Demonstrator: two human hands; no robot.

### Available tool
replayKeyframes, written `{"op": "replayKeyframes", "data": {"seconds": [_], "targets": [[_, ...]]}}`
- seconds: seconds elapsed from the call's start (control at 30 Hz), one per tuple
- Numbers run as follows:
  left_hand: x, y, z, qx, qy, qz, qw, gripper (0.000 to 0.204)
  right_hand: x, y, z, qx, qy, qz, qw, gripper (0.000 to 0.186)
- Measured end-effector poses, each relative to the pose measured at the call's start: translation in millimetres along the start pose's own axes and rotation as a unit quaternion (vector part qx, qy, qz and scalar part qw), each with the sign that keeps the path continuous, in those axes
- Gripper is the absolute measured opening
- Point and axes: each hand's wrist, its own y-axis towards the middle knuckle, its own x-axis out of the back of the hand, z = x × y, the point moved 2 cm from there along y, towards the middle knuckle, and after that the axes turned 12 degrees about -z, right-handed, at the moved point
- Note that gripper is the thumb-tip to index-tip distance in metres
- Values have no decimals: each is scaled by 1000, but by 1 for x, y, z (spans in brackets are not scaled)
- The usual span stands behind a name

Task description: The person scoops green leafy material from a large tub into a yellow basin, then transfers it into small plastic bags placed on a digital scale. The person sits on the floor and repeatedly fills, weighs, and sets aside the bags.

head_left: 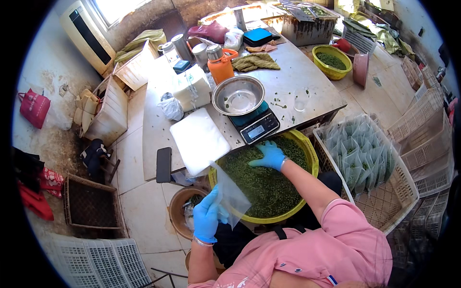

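My blue-gloved left hand [207, 215] is closed on a see-through plastic bag [231, 194], which hangs over the near left rim of a large yellow basin [314, 161]. Small green pieces [259, 192], perhaps green peppercorns, fill that basin. On top of them, at the far side, rests my gloved right hand [270, 156], thumb and fingers apart, with nothing seen in its grip. Just beyond it a digital scale [259, 128] carries a steel bowl [238, 96] with nothing visible inside. A stack of flat plastic bags [199, 139] lies left of the scale.
Right of the basin stands a white crate [403, 192] holding several filled bags [357, 156]. A phone [163, 164] lies at the table's left edge. An orange flask [221, 67] stands behind the bowl. A brown bucket [178, 211] sits beside my left hand.
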Motion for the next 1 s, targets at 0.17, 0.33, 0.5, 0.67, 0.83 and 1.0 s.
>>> {"op": "replayKeyframes", "data": {"seconds": [0.17,0.33,0.5,0.67,0.83,1.0], "targets": [[-6,5,5,1,-16,2,1000,38,-4,-31,15,129,36,-25,991,65],[-4,11,7,4,-43,-2,999,35,22,-86,17,213,-6,-93,973,57],[-13,15,4,19,-49,8,999,34,44,-114,25,238,-47,-2,970,81],[-24,23,2,6,-75,21,997,34,42,-109,16,231,-100,76,965,90],[-42,28,-6,35,-57,2,998,33,33,-50,9,99,-66,63,991,88],[-46,23,-22,34,-43,3,999,36,23,-51,-2,84,-16,91,992,81]]}}
